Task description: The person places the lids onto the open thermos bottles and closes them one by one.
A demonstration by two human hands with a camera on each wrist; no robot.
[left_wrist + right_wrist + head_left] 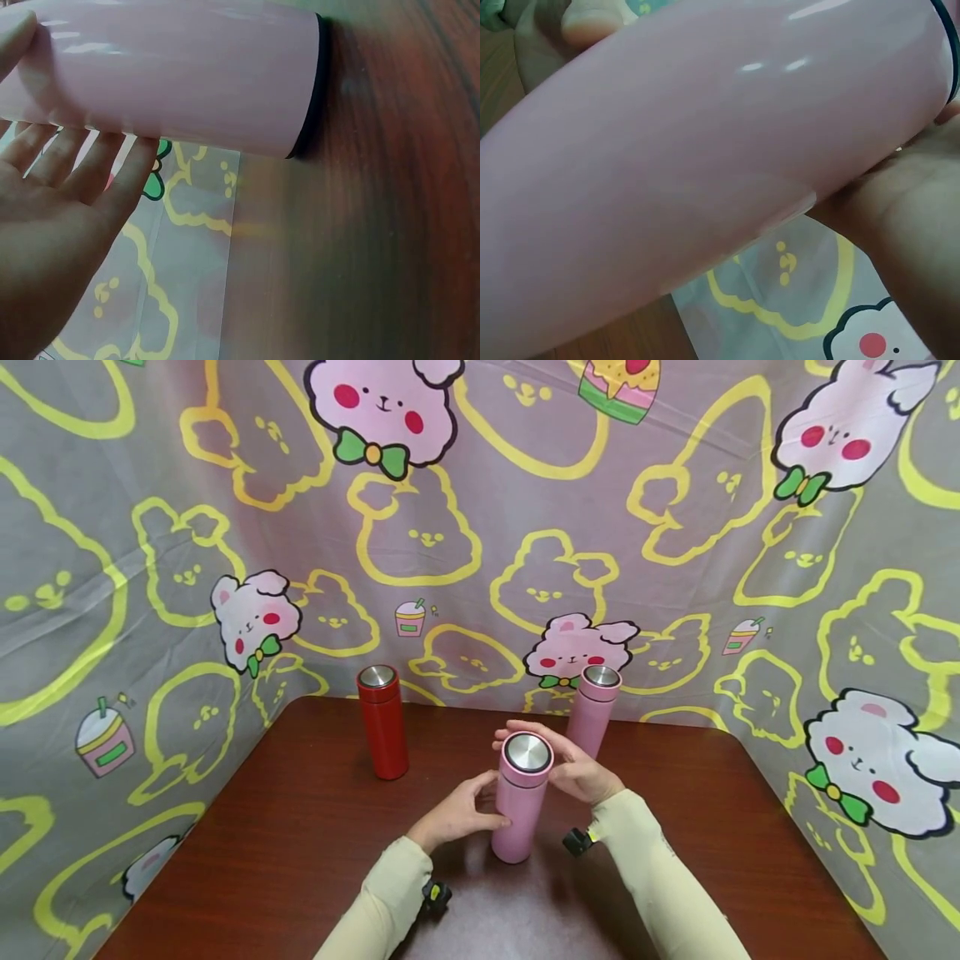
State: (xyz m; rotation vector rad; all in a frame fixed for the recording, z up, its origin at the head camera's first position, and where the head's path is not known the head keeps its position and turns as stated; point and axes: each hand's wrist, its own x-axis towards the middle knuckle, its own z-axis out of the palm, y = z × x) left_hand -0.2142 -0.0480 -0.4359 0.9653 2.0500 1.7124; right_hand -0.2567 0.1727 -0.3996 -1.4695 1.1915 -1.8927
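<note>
A pink thermos (517,818) with a steel-topped lid (528,753) stands near the middle of the table, between my two hands. My left hand (459,814) holds its body from the left, thumb across the front and fingers behind. In the left wrist view those fingers (112,169) lie along one side of the thermos, and its black base rim (313,90) is close to the tabletop. Up at the lid, my right hand (577,768) reaches round from the right, fingers behind it and thumb at its side. The right wrist view shows the glossy body (705,150) close up.
A red thermos (384,735) stands back left on the brown wooden table (300,843). Another pink thermos (592,714) stands behind my right hand. Cartoon-printed cloth (450,543) surrounds the table's back and sides. Small black cameras are on both wrists.
</note>
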